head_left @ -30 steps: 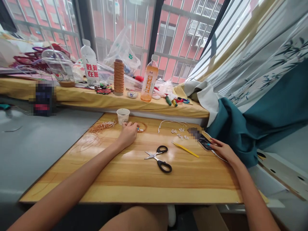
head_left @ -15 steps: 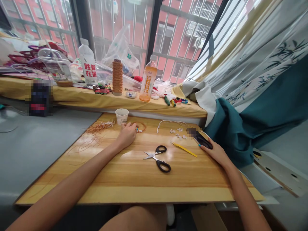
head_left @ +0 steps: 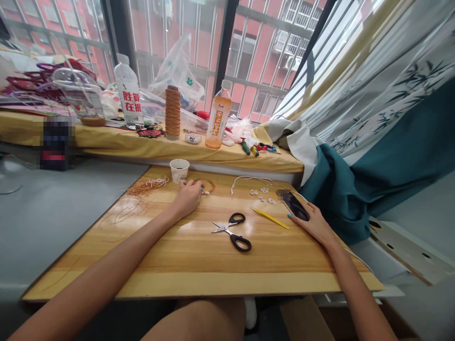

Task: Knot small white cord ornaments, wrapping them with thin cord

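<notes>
At the far middle of the wooden board, my left hand (head_left: 188, 195) has its fingers closed on a loop of thin brown cord (head_left: 212, 185). A small white piece shows beside the thumb; the part under the fingers is hidden. My right hand (head_left: 317, 223) grips the near end of a black phone (head_left: 295, 206), which lies about flat near the board's right side. Between the hands, black-handled scissors (head_left: 227, 228) lie spread apart, and yellow tweezers (head_left: 270, 218) rest to their right. Several small whitish pieces (head_left: 263, 199) are scattered beyond the tweezers.
A paper cup (head_left: 179, 171) with dark contents stands behind my left hand. Brown thread scraps (head_left: 145, 188) lie to the left. A white cable (head_left: 245, 178) curves along the back. On the sill are a cord spool (head_left: 172, 113), a tea bottle (head_left: 218, 116) and a water bottle (head_left: 128, 94).
My right hand has lowered the phone flatter onto the board, turning its dark screen more upward. My left hand stays at the cord loop. The view has shifted slightly.
</notes>
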Demonstrator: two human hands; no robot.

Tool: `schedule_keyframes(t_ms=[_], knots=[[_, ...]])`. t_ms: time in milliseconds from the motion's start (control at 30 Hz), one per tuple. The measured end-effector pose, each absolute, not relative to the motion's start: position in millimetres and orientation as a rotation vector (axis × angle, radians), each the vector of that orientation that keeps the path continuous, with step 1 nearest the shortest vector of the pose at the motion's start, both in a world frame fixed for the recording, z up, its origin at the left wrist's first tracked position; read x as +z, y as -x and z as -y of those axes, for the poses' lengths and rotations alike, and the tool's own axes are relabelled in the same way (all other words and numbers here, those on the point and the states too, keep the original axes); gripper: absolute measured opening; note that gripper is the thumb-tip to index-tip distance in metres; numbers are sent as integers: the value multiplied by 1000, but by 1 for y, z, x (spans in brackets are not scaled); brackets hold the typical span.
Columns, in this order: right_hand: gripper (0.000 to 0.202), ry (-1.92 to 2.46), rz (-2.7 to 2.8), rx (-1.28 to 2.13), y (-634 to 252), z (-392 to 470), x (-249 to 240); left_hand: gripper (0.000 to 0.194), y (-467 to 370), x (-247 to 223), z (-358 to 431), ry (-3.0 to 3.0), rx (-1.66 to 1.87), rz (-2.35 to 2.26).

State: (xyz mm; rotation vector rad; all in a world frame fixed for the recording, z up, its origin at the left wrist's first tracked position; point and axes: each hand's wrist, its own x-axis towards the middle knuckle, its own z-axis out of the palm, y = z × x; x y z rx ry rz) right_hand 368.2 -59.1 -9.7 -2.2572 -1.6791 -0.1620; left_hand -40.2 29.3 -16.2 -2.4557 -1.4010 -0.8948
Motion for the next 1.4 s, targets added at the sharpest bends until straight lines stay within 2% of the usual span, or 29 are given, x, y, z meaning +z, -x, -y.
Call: schedule_keyframes(t_ms=[467,733,1400], knots=[[86,2263,1606,-125,-363,60,-10,22,40,-17,-30,2488,-868,1380],[72,2248,1648,-129,-366,58,-13,22,39,-15,-27,2497,-864,1372],[71,2315,1700,-168,-356,60,-10,22,39,-13,-24,2499,-865,1365]])
